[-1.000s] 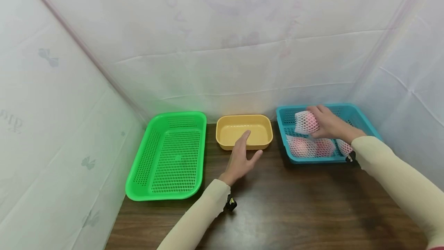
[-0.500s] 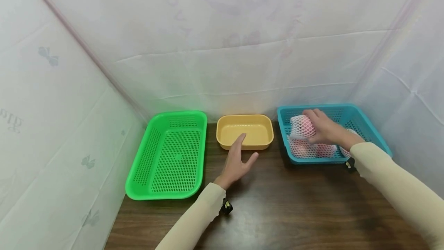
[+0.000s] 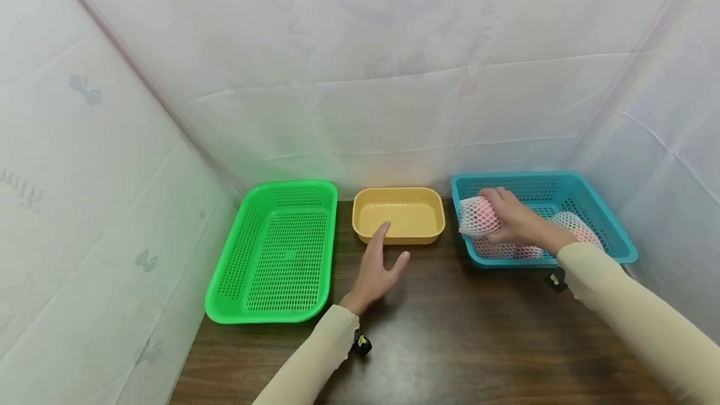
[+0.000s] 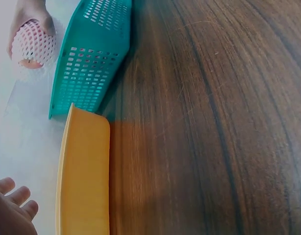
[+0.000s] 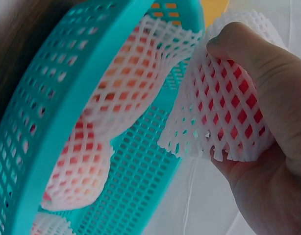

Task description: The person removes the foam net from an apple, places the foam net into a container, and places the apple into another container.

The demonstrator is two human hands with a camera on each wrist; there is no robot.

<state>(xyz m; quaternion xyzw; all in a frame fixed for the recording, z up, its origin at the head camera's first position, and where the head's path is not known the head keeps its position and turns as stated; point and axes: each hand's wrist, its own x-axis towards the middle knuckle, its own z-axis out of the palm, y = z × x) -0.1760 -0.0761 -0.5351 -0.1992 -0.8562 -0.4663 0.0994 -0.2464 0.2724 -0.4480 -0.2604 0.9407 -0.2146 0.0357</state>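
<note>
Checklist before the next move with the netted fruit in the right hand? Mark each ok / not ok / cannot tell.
1. Grip: ok. The right hand has thumb and fingers round the held fruit.
2. Height: ok. In the left wrist view, it shows above the rim of the blue basket.
3. Nets unsnagged: cannot tell. Its net lines up closely with a neighbour's.
4. Other netted fruits inside the basket: ok, three visible.
5. Left hand clear of the yellow tray: not ok, a fingertip overlaps it in the head view.

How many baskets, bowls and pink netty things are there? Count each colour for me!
Green basket: 1
Yellow bowl: 1
Blue basket: 1
Pink netted things: 4 (1 in the right hand, 3 in the blue basket)
Total: 7
</note>
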